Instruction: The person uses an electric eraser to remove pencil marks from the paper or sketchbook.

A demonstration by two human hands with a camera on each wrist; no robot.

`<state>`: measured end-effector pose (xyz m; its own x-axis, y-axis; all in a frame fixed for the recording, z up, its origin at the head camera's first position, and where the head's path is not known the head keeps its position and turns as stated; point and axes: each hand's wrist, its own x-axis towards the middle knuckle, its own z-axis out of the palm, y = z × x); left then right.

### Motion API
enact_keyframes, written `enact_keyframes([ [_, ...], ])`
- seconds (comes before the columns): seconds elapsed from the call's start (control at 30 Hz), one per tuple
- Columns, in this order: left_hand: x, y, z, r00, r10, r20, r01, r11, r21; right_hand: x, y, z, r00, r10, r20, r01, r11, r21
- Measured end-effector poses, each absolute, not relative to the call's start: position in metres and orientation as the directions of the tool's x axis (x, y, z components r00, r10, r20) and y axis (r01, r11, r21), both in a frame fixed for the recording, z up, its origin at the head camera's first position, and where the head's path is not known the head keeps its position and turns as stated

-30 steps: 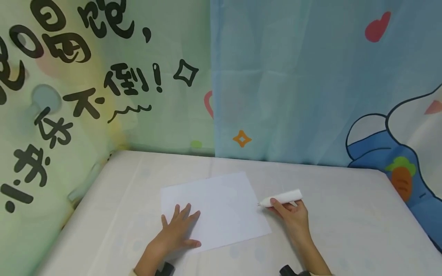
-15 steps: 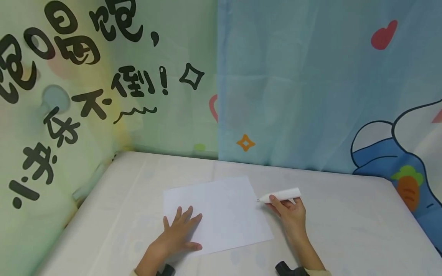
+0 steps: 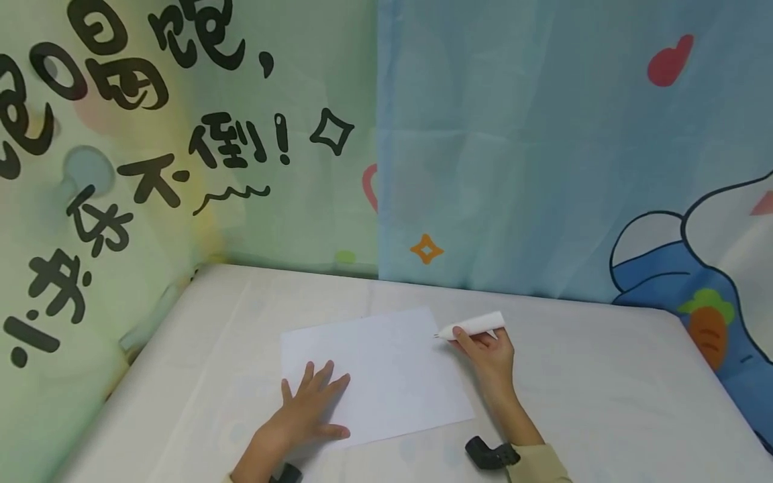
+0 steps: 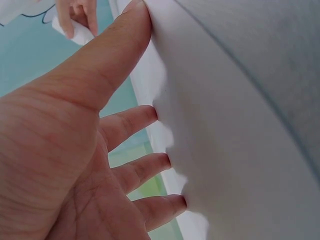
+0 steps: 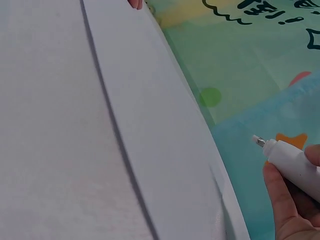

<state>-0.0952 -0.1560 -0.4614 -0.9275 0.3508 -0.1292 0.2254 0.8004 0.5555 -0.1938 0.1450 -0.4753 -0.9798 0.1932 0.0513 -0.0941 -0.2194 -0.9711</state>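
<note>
While a blank-looking, rectangular sheet of white paper (image 3: 392, 386) is pressed flat on the table covered in pale cloth (image 3: 586, 382), a smooth white tapered tube (image 3: 480, 325) is held close to its 2 o'clock corner, with the slim metallic tip (image 5: 259, 142) turned between 8 and 9 o'clock. At the sheet's 8 o'clock side, weight is lent by the left hand (image 3: 306, 410), whose fingers are spread and straight, with the fingertips touching the surface and the palm lifted. The tube is pinched between the thumb and fingers of the right hand (image 3: 494, 362), and its tip appears to be raised above the sheet. No marks can be made out.

The step in hand is judged to be one of steadying and positioning: the sheet seems to be anchored and the tube brought to readiness. If the tip is to be applied, a controlled lowering and a small shift toward 8 o'clock would be called for, with enough pressure given by the left hand. Since the sheet is restrained at one side only, it could be turned or dragged.
</note>
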Motion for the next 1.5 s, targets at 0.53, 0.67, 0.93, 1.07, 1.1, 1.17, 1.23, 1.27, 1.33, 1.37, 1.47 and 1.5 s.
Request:
enact_keyframes([
  [0.53, -0.094, -0.155, -0.46, -0.924, 0.362, -0.119, 0.239, 0.794, 0.559, -0.203, 0.143, -0.483, -0.979, 0.2, 0.039, -0.078, -0.189, -0.979],
  [0.67, -0.094, -0.156, -0.461, -0.921, 0.372, -0.115, 0.247, 0.787, 0.565, -0.205, 0.142, -0.484, -0.979, 0.2, 0.042, -0.08, -0.184, -0.98],
  [0.93, -0.095, -0.157, -0.465, -0.921, 0.375, -0.107, 0.253, 0.784, 0.567, -0.209, 0.14, -0.484, -0.981, 0.19, 0.032, -0.064, -0.161, -0.985],
  [1.07, -0.095, -0.157, -0.465, -0.921, 0.375, -0.102, 0.256, 0.784, 0.566, -0.212, 0.139, -0.484, -0.98, 0.196, 0.037, -0.068, -0.154, -0.986],
  [1.1, -0.095, -0.158, -0.465, -0.921, 0.375, -0.101, 0.257, 0.784, 0.564, -0.213, 0.139, -0.484, -0.98, 0.196, 0.04, -0.07, -0.151, -0.986],
  [1.17, -0.095, -0.157, -0.464, -0.921, 0.376, -0.1, 0.259, 0.784, 0.565, -0.214, 0.138, -0.483, -0.98, 0.195, 0.05, -0.079, -0.145, -0.986],
  [1.23, -0.095, -0.157, -0.463, -0.921, 0.378, -0.1, 0.26, 0.783, 0.564, -0.216, 0.137, -0.484, -0.98, 0.192, 0.057, -0.086, -0.147, -0.985],
  [1.27, -0.095, -0.157, -0.463, -0.92, 0.378, -0.101, 0.261, 0.784, 0.563, -0.217, 0.137, -0.484, -0.98, 0.191, 0.059, -0.089, -0.148, -0.985],
  [1.33, -0.095, -0.157, -0.462, -0.92, 0.377, -0.102, 0.258, 0.783, 0.565, -0.218, 0.136, -0.484, -0.981, 0.186, 0.059, -0.088, -0.148, -0.985],
  [1.37, -0.095, -0.157, -0.462, -0.921, 0.376, -0.105, 0.255, 0.784, 0.566, -0.218, 0.135, -0.485, -0.981, 0.183, 0.058, -0.086, -0.151, -0.985],
  [1.47, -0.095, -0.157, -0.462, -0.92, 0.376, -0.108, 0.255, 0.785, 0.564, -0.22, 0.134, -0.486, -0.983, 0.176, 0.053, -0.081, -0.155, -0.985],
  [1.5, -0.095, -0.157, -0.462, -0.92, 0.377, -0.108, 0.256, 0.787, 0.562, -0.221, 0.134, -0.486, -0.983, 0.177, 0.053, -0.081, -0.156, -0.984],
])
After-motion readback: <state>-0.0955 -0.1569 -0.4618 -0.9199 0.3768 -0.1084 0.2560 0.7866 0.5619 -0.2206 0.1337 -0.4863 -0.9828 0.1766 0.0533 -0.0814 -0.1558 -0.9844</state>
